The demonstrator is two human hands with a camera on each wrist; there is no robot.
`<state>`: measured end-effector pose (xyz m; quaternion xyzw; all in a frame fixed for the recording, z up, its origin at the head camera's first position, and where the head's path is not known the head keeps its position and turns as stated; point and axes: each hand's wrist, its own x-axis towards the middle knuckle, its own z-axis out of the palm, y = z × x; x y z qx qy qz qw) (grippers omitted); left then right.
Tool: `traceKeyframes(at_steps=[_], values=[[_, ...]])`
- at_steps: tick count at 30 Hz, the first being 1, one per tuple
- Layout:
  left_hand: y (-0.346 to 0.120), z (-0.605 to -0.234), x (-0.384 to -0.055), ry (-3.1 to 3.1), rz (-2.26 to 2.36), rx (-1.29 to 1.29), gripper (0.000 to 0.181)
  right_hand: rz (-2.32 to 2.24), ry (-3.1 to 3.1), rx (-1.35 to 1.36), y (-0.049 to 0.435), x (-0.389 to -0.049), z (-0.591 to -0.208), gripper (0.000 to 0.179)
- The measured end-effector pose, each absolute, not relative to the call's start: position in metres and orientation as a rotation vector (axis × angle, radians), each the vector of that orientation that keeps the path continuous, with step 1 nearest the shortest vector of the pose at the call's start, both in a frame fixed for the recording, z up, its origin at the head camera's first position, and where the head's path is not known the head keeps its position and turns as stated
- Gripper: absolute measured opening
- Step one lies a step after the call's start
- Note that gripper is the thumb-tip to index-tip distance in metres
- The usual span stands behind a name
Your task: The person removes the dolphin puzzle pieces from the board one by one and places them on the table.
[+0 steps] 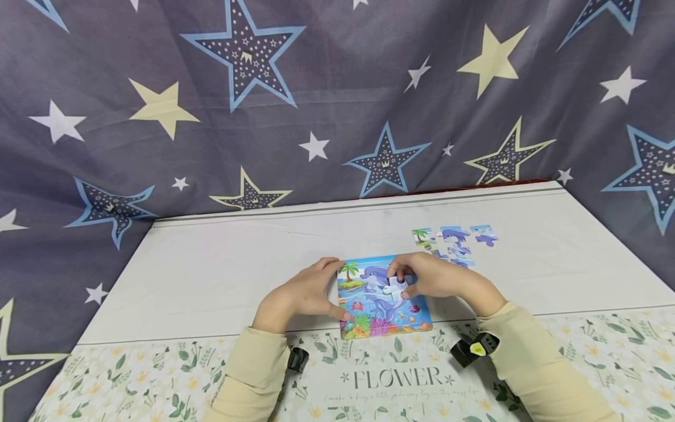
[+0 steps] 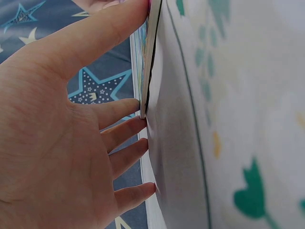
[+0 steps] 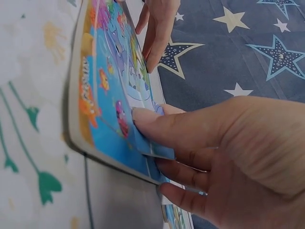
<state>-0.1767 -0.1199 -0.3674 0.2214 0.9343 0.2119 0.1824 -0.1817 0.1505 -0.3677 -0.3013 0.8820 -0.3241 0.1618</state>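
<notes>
A jigsaw puzzle board [image 1: 390,329] with dolphins, a palm tree, a crab and coral lies flat on the table. My left hand [image 1: 306,290] rests along its left side, thumb [image 2: 109,31] on the near left part and fingers spread toward the far corner. In the left wrist view those fingers reach out almost straight by the board's edge. Over the upper right part of the picture, my right hand [image 1: 437,275] pinches a puzzle piece [image 1: 395,288] between thumb and fingers. Its thumb [image 3: 147,119] presses the piece's face; the right fingers are partly hidden behind it.
Several loose puzzle pieces [image 1: 454,234] lie beyond my right hand, one with a palm tree [image 1: 422,235]. A white and floral cloth [image 1: 211,275] with "FLOWER" lettering covers the table. A dark curtain with stars [image 1: 327,88] hangs behind.
</notes>
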Motion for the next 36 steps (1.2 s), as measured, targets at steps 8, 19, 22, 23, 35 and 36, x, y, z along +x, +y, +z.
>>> traceKeyframes(at_steps=[8,19,22,23,35,36], values=[[-0.1201,-0.368,-0.1768,2.632,0.595,0.617,0.11,-1.013,2.446,-0.871,0.1526,-0.1841,-0.3688,0.026],[-0.1201,-0.3674,-0.1772,2.628,0.584,0.628,0.11,-0.977,2.461,-0.821,0.1537,-0.1841,-0.3663,0.023],[-0.1204,-0.3677,-0.177,2.631,0.584,0.628,0.11,-0.983,2.457,-0.813,0.1535,-0.1843,-0.3656,0.021],[-0.1205,-0.3678,-0.177,2.63,0.585,0.628,0.11,-0.99,2.45,-0.808,0.1535,-0.1844,-0.3654,0.02],[-0.1202,-0.3675,-0.1771,2.624,0.59,0.64,0.11,-1.009,2.433,-0.751,0.1539,-0.1841,-0.3634,0.017],[-0.1203,-0.3677,-0.1771,2.623,0.589,0.639,0.11,-1.013,2.428,-0.751,0.154,-0.1841,-0.3632,0.017]])
